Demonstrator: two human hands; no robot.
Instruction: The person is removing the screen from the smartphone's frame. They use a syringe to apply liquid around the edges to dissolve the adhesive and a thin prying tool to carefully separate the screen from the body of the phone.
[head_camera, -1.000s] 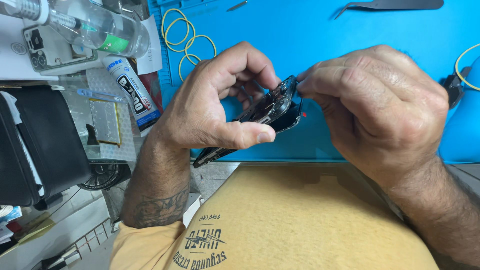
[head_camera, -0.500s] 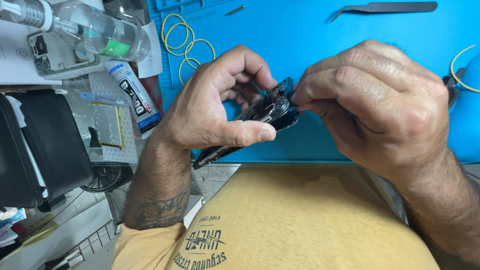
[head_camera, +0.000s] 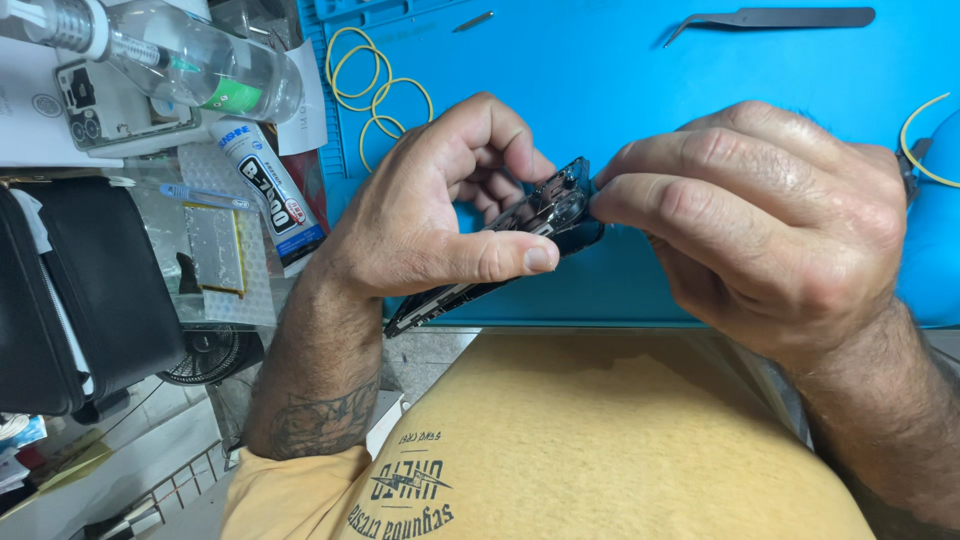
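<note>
While the left hand (head_camera: 420, 225) grips a dark opened phone (head_camera: 500, 250) by its edge, thumb pressed flat along the near side and the other fingers curled over the far side, the right hand (head_camera: 760, 220) meets it at the upper end. The right hand's fingers (head_camera: 640, 205) are pinched together against the phone's top corner, near the camera housing; whether they hold a small part or tool there cannot be told, since the fingertips hide the spot. The phone is held tilted in the air, its lower end pointing down toward the person's yellow shirt (head_camera: 600, 440), above the front edge of a blue work mat (head_camera: 620, 80) that covers the counter.

On the mat, behind the hands, lie several yellow rubber bands (head_camera: 375, 85) in a loose overlapping cluster, and a pair of dark tweezers (head_camera: 770, 20) near the far edge, well apart from the hands. Another yellow band (head_camera: 915, 140) shows at the right edge.

To the left of the mat lies a white glue tube (head_camera: 265, 190) with a dark label, its tip pointing away from the person. Beyond it a clear plastic bottle (head_camera: 190, 60) lies on its side, over a phone back cover (head_camera: 100, 110) with camera cut-outs. A black case (head_camera: 80, 300) stands at the far left, with a small black fan (head_camera: 210, 355) just beside its lower corner.
</note>
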